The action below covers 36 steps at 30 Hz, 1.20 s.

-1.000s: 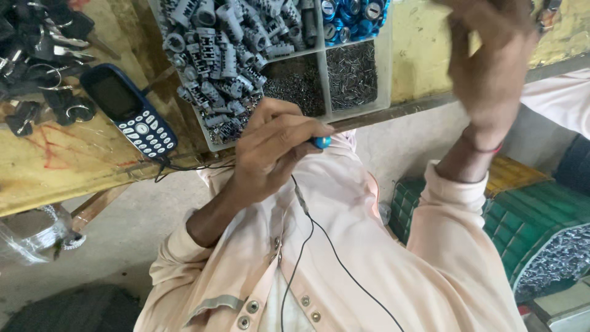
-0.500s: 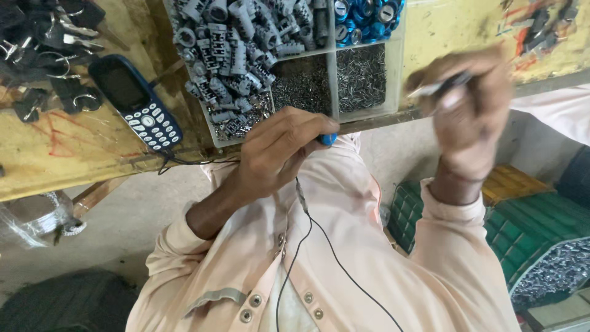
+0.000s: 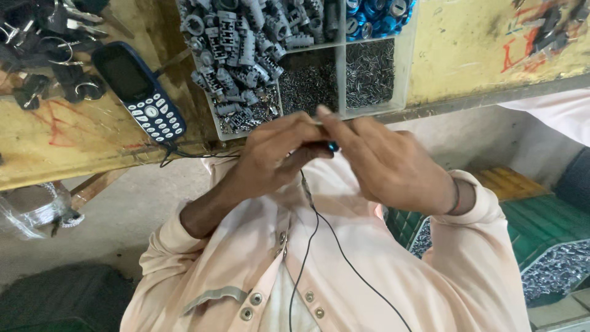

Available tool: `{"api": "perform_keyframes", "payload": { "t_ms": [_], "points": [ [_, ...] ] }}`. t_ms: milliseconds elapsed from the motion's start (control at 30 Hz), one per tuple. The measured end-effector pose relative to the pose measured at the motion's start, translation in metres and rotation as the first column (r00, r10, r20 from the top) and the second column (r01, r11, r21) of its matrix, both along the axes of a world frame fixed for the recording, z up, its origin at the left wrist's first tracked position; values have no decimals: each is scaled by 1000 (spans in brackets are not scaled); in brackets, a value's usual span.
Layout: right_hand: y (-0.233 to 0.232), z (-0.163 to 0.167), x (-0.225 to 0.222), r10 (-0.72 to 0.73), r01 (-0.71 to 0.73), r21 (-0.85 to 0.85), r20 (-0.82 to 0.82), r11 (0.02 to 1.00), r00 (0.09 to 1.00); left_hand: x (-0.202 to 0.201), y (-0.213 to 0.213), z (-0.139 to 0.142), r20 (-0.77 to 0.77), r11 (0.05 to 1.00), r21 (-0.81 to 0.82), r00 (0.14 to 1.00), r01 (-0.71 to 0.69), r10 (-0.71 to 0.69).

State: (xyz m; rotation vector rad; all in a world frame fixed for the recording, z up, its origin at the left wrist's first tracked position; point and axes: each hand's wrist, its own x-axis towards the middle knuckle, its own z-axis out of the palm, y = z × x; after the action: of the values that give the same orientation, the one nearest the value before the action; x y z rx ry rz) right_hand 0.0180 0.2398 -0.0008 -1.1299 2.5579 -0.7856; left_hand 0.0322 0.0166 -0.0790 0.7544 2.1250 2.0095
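Left hand: the left hand (image 3: pixel 273 157) is curled nearly closed around a small dark part with a blue tip (image 3: pixel 332 146), held over the person's chest at the edge of the workbench.
Right hand: the right hand (image 3: pixel 384 163) meets the left from the other side, thumb and forefinger pinched on a thin pale pin (image 3: pixel 317 122); how firmly it grips cannot be told.
Handling: the part looks light, rigid and small enough to slip; it is best held by fingertips close to the blue end, the pin pinched near its middle.
Tray: a clear compartment tray (image 3: pixel 407 74) sits on the bench just beyond the hands.
Contents: grey ribbed plastic parts (image 3: pixel 246 43) fill the left section, blue round caps (image 3: pixel 375 15) the top right, and fine metal pins (image 3: pixel 369 71) the two lower sections.
Bench: a yellow worn workbench (image 3: pixel 473 55) also carries a dark keypad phone (image 3: pixel 138 92) and black metal clips (image 3: pixel 43 37).
Cable: a thin black wire (image 3: pixel 319 227) runs down the pale shirt.
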Motion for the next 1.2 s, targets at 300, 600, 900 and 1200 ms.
{"api": "perform_keyframes", "payload": {
  "t_ms": [300, 600, 900, 1200],
  "points": [
    [22, -18, -2, -175, 225, -173, 264, 959, 948, -4, 6, 4, 145, 982, 152, 985, -112, 90],
    [46, -39, -18, -596, 662, 37, -397, 749, 697, 14, -39, 25, -289, 591, -715, 928, -373, 235],
    [-37, -39, -40, -52, 81, 171, -165, 982, 985, 12, -30, 18, -326, 540, -749, 923, -383, 202],
    [-28, -41, -32, -258, 260, -3, 91, 966, 962, 17, -33, 15, -200, 759, -521, 920, -390, 336]
  ]
}}
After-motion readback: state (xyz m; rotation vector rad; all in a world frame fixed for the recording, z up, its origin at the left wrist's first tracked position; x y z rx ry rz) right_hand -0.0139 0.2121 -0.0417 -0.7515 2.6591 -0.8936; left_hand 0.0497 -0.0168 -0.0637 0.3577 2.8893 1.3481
